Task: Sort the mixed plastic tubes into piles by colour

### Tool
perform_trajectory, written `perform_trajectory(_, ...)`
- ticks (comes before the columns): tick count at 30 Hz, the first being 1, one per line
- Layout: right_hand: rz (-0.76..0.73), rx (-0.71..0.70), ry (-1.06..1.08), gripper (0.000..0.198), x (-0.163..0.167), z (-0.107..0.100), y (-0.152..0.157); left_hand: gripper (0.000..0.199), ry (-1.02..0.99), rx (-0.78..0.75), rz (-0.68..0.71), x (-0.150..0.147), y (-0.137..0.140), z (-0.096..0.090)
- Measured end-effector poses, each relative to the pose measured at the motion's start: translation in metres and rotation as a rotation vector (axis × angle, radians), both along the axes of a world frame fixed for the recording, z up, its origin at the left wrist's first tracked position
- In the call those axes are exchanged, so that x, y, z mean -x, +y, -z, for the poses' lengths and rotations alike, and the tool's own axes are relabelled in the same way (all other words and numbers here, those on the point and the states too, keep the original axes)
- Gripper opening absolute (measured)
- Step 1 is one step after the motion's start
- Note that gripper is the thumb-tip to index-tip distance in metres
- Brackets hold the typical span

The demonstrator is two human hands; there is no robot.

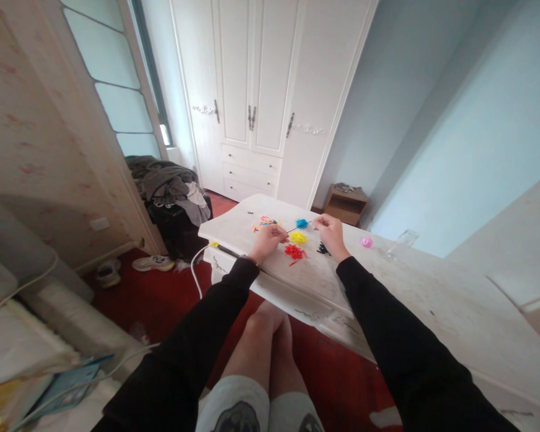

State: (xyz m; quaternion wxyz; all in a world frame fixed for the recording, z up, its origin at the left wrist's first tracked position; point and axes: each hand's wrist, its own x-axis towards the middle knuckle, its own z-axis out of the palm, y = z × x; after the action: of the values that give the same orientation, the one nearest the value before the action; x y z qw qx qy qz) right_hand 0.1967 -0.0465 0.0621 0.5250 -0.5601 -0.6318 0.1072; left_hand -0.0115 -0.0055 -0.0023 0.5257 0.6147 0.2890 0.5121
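Note:
Both my hands are over the white table [369,276], pinching a thin black strand [292,230] stretched between them. My left hand [268,241] is closed on its left end, and my right hand [331,235] pinches the other end. Around them lie small heaps of short thin pieces: a red heap [294,254], a yellow heap [298,238] and a blue heap [301,223]. A black heap [323,248] sits close by my right hand. Mixed coloured pieces [264,222] lie behind my left hand, which partly hides them. What the strand is made of is too small to tell.
Farther right on the table are a pink bundle [366,242] and a clear container [402,244]. A white cable [193,271] hangs at the table's left edge. Behind stand a white wardrobe [252,72], a small wooden cabinet [345,204] and piled clothes [166,186].

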Motion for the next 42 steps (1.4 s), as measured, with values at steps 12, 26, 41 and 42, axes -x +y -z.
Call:
perform_trajectory(12, -0.034, 0.02, -0.181, 0.026, -0.063, -0.009, -0.008, 0.032, 0.008, -0.05, 0.01, 0.004, -0.005, -0.003)
perform_trajectory(26, -0.164, 0.087, -0.439, 0.032, -0.104, 0.031, -0.029, 0.024, 0.089, -0.062, -0.035, 0.005, -0.006, -0.006)
perform_trajectory(41, -0.076, 0.032, -0.326, 0.027, -0.109, 0.036, -0.029, 0.026, 0.127, -0.121, -0.609, 0.044, 0.023, -0.026)
perform_trajectory(42, -0.078, 0.028, -0.324, 0.026, -0.109, 0.037, -0.027, 0.022, 0.218, -0.123, -0.63, 0.054, 0.029, -0.029)
